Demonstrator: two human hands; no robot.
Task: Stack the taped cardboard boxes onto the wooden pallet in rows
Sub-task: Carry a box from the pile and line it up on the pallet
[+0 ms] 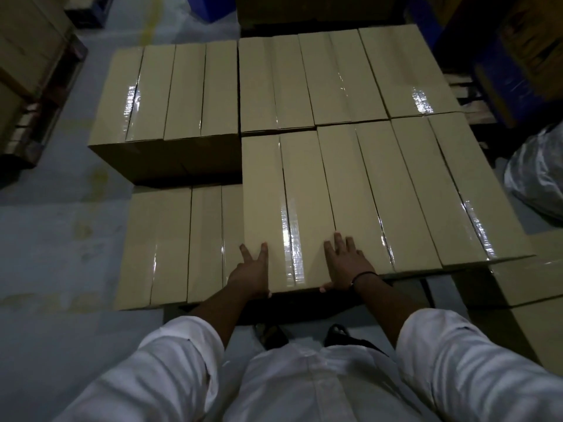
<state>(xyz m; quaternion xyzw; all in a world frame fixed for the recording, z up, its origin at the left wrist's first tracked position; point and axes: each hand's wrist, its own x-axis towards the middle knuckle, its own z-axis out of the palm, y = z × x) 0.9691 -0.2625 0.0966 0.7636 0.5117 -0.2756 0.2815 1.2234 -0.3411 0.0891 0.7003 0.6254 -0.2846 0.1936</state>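
My white sleeves are filling the lower edge of the head view, with both forearms reaching forward. My left hand is lying flat on the near-left corner of the taped cardboard box, fingers straight and spread. My right hand is pressing flat on the near-right corner, fingers spread, overlapping the joint with the next box, thumb resting at the near edge. Neither hand is pinching anything. This box is sitting on the upper layer, touching 2 neighbouring boxes on its right and a far row behind. A lower row is lying just beside it on the left. The pallet underneath is hidden.
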